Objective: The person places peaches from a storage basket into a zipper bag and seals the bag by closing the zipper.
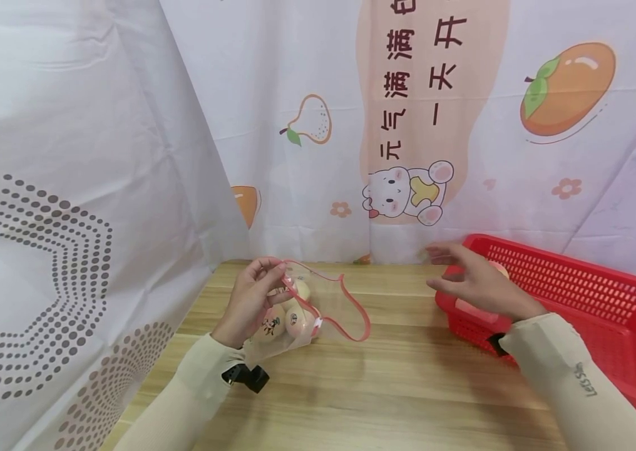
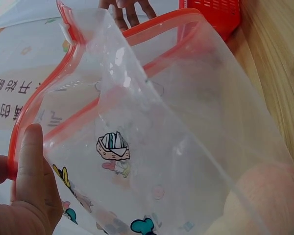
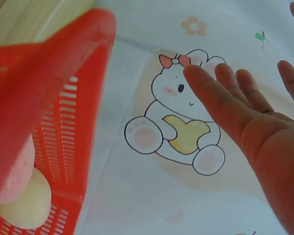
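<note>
My left hand [image 1: 250, 300] pinches the red zip edge of a clear plastic zip bag [image 2: 161, 117] between thumb and fingers. The bag's mouth gapes toward the right, and cartoon prints show on its film. Several pale round fruits, peach-like [image 1: 298, 322], lie inside it. My right hand [image 1: 472, 282] hovers over the near left end of a red plastic basket [image 1: 566, 266], fingers extended and holding nothing. Within the basket, the right wrist view shows a pink fruit [image 3: 15, 171] beside a pale yellow one [image 3: 27, 203], partly hidden by the rim.
A wood-grain table [image 1: 385, 388] lies under both hands, with the basket on its right side. Behind it hangs a white printed curtain [image 1: 307, 188], and another dotted cloth [image 1: 143, 207] hangs at the left.
</note>
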Demonstrator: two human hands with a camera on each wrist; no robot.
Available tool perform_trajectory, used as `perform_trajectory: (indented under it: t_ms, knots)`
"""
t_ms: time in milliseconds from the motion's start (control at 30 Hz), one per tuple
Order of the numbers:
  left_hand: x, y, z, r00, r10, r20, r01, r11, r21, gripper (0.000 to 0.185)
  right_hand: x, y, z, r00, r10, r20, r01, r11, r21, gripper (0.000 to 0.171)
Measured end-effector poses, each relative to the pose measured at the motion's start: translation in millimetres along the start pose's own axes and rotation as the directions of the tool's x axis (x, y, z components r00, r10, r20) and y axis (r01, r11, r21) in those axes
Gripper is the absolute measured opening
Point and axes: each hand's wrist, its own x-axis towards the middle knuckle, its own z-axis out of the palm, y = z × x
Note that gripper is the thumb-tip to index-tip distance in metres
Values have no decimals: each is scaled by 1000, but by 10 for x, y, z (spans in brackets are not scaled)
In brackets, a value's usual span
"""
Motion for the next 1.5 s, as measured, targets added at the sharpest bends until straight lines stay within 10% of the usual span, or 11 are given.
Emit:
perform_trajectory:
  t_ms: [1500]
  knots:
    - [-2, -7, -21, 1000, 3, -3, -3, 1000, -22, 8, 259, 660, -409, 990, 135, -38, -134, 991, 10, 72]
